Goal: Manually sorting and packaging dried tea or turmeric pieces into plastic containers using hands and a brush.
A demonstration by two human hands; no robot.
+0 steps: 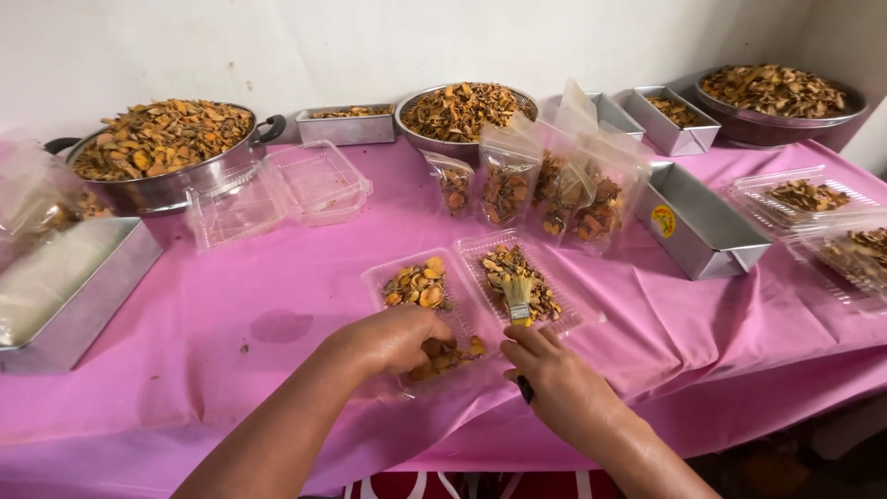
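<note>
Our right hand [564,388] grasped a small brush [517,300] over the open clamshell tray [480,277]; our left hand [393,337] clenched dried slices [443,356] at its near edge, open pink tablecloth [231,314] lying left of it.

Bare pink cloth [231,314] left of open clamshell tray [480,286]; behind it upright pouches [545,189], right a metal tin [702,226] block.

On the pink tablecloth [231,305] stand a steel pot [166,152], two steel bowls [462,111], several metal trays [698,222], filled clear bags [554,185] and an empty clear box [277,189].
</note>
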